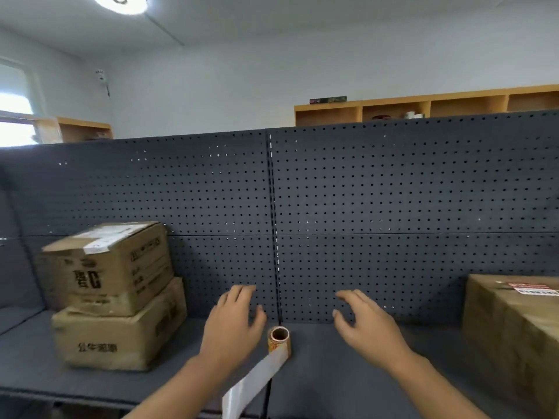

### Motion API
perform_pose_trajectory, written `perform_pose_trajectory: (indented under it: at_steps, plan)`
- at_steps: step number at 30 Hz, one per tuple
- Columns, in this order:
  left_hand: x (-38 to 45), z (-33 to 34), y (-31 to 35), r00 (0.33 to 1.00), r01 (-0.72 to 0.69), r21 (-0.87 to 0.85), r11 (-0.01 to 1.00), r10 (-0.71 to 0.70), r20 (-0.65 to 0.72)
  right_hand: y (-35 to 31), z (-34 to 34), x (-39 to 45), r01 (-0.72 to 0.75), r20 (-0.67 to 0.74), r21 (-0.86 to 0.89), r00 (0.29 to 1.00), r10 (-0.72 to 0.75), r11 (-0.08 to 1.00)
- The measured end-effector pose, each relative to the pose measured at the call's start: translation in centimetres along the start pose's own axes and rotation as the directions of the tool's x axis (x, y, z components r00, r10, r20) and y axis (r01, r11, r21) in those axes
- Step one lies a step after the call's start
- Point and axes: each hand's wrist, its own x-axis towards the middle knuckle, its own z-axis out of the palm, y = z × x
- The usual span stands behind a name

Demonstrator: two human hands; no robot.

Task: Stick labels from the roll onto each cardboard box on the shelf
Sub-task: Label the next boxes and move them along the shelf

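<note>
While label roll (279, 340) lies on shelf (332, 373), left hand (233, 325), right hand (367, 325) hover beside it, each grip spread, holding nothing.

light: bright ceiling lamp (119, 3), blown-out window (15, 116) | focus: soft throughout | edges: wide-angle bowing

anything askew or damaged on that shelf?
Yes. The upper box of the left stack sits twisted on the lower box, and both look dented. The label roll trails a loose strip of backing over the shelf edge.
</note>
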Motion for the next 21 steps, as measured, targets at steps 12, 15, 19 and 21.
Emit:
perform_pose_trajectory:
  at_steps: [12,15,19,21]
  plan:
    - [-1.5,-7.8,-13.2,0.981,0.093,0.057,0.994,-0.081,-0.175,-13.5,8.8,4.6,0.109,0.008,0.110,0.994,-0.111,0.988]
    - [-1.6,-9.8,-15.9,0.979,0.094,0.060,0.994,-0.081,-0.187,-16.3,10.6,5.5,0.129,0.019,0.136,0.991,-0.133,0.982]
    - [-1.4,-12.4,-19.1,0.966,0.117,0.065,0.991,-0.098,-0.240,-20.0,12.8,6.7,0.153,0.024,0.191,0.987,-0.161,0.969]
    - [-1.1,-13.8,-20.7,0.955,0.146,0.052,0.988,-0.127,-0.269,-22.0,13.7,7.5,0.165,0.034,0.222,0.984,-0.177,0.961]
